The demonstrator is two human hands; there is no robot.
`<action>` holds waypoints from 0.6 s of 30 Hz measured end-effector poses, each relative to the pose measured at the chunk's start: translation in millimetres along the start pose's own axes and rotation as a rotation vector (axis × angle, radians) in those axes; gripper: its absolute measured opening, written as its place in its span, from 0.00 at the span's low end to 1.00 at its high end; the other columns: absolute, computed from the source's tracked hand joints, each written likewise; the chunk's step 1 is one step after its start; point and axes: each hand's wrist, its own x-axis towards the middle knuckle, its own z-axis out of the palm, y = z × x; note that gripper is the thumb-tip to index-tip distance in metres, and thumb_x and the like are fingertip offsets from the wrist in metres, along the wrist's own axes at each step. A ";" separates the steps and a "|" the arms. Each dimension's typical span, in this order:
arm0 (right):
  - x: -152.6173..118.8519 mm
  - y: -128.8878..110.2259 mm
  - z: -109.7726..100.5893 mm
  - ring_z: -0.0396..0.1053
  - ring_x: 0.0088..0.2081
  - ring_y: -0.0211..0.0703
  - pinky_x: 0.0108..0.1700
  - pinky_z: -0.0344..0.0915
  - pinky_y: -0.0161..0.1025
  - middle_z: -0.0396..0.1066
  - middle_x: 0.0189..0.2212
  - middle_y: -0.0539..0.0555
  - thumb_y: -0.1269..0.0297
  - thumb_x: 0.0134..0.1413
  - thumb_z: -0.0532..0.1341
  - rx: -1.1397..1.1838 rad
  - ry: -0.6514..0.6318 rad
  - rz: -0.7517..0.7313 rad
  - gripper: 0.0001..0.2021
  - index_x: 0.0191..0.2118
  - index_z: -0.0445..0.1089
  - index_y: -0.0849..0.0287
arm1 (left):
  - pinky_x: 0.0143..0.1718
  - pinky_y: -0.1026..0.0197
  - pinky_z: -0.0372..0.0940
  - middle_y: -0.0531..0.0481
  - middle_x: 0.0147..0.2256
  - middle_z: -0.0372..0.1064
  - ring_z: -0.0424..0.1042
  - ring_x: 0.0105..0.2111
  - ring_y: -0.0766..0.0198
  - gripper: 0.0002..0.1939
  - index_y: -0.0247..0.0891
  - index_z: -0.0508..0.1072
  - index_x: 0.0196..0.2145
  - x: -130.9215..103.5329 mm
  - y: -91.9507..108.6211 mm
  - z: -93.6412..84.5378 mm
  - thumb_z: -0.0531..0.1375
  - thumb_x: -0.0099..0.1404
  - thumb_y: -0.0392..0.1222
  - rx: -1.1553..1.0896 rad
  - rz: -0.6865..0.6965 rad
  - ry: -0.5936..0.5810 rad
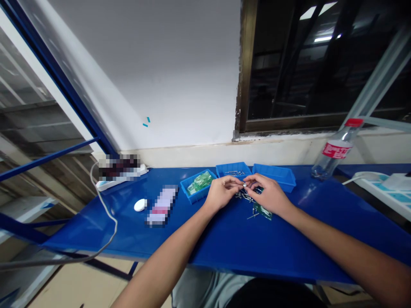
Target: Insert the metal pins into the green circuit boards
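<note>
Above the blue table, my left hand (224, 191) and my right hand (267, 193) meet, their fingertips pinched together around a small silver piece (244, 185). Its round, pale end shows, but the rest is hidden by my fingers, so its exact kind is unclear. Beneath my hands lies a loose pile of small metal pins or screws (246, 197), partly covered by the fingers. A small clear bag with green print (263, 212) rests below my right hand, with a thin metal piece (252, 216) beside it.
Three blue bins stand behind my hands: one (190, 199) with green-printed bags, one (221, 167) with metal pieces, and one (282, 172) at right. A plastic bottle (336, 149), power strip (393, 197), white disc (140, 205), blurred rectangular item (162, 204) and cable (111, 218) surround them.
</note>
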 end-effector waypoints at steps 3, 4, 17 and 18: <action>4.9 -0.1 -9.0 0.75 0.37 0.47 0.42 0.73 0.45 0.76 0.39 0.55 0.64 0.63 0.59 -0.116 0.014 -0.097 0.10 0.47 0.75 0.54 | 0.48 0.58 0.74 0.42 0.42 0.81 0.81 0.42 0.58 0.11 0.34 0.79 0.43 -1.0 5.7 0.2 0.66 0.66 0.43 0.068 0.046 -0.027; 6.8 2.8 -12.6 0.75 0.37 0.48 0.43 0.73 0.45 0.76 0.39 0.56 0.64 0.63 0.58 -0.158 0.032 -0.100 0.10 0.47 0.75 0.53 | 0.48 0.57 0.74 0.43 0.42 0.81 0.81 0.43 0.57 0.12 0.35 0.79 0.44 -1.7 7.9 -0.1 0.66 0.67 0.45 0.138 0.071 -0.045; 6.4 47.0 -21.4 0.73 0.47 0.59 0.51 0.61 0.55 0.81 0.39 0.57 0.55 0.65 0.58 -0.675 0.014 -0.003 0.13 0.42 0.79 0.54 | 0.57 0.54 0.65 0.41 0.51 0.77 0.75 0.51 0.53 0.14 0.38 0.80 0.50 -2.8 -1.9 -12.7 0.63 0.69 0.44 0.779 0.333 -0.409; 6.3 44.4 -20.9 0.72 0.47 0.59 0.51 0.60 0.55 0.81 0.39 0.57 0.55 0.65 0.59 -0.674 0.030 -0.006 0.13 0.43 0.79 0.54 | 0.56 0.55 0.66 0.42 0.49 0.78 0.76 0.50 0.55 0.12 0.38 0.80 0.48 -1.8 -2.1 -13.6 0.63 0.70 0.42 0.781 0.337 -0.417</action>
